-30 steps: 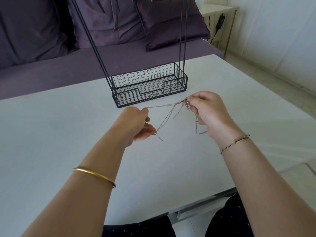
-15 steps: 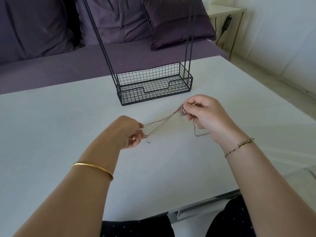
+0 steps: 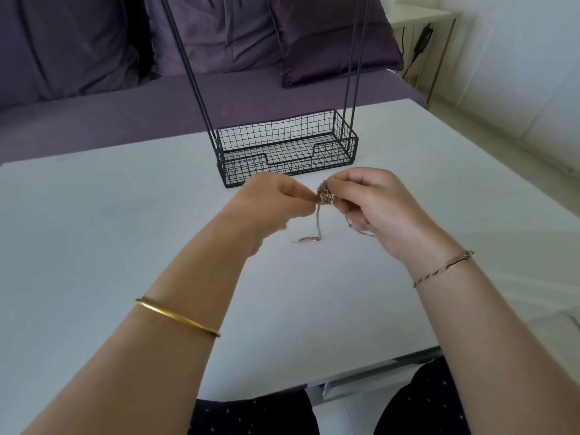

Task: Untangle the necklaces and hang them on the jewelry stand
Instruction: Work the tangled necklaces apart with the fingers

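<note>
Necklaces (image 3: 326, 196) hang knotted between both grips, just short of the stand (image 3: 244, 172). Left grip (image 3: 276, 200) pinches a strand at the knot; right grip (image 3: 375, 199) pinches the knot itself. Probably best to tease loops loose gently, never yank.

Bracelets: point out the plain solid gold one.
The gold bangle on the left wrist; the bracelet on the right wrist is thinner and twisted with dark strands.
</note>
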Demonstrator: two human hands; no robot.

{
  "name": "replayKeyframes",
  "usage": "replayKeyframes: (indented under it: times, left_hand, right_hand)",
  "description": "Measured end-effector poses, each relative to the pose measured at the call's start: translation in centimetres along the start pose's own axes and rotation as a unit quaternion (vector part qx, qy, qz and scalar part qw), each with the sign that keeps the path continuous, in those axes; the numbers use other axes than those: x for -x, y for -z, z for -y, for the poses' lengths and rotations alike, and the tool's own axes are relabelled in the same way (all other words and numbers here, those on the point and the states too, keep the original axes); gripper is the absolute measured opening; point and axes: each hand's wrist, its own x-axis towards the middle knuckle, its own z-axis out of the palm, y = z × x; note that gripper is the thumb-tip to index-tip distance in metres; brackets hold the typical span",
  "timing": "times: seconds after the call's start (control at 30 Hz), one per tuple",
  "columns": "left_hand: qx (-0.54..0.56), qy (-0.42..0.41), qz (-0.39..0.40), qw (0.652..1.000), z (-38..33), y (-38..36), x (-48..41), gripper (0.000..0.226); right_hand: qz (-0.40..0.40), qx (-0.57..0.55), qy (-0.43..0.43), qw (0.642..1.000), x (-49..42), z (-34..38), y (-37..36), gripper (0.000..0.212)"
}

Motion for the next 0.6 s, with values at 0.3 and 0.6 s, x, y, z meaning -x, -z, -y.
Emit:
replayKeyframes:
  times: [0.3,0.6]
  left_hand:
    - [0.032,0.005,0.0,0.999,-0.1,-0.4,-0.4,0.003]
    - [0.115,0.104,0.061,0.986,-0.2,0.7,-0.4,0.015]
  right_hand:
    - [-0.015,-0.004,-0.006,1.0,0.1,0.3,0.1,0.016]
    - [-0.028,0.015,0.009,0.999,0.0,0.3,0.6,0.009]
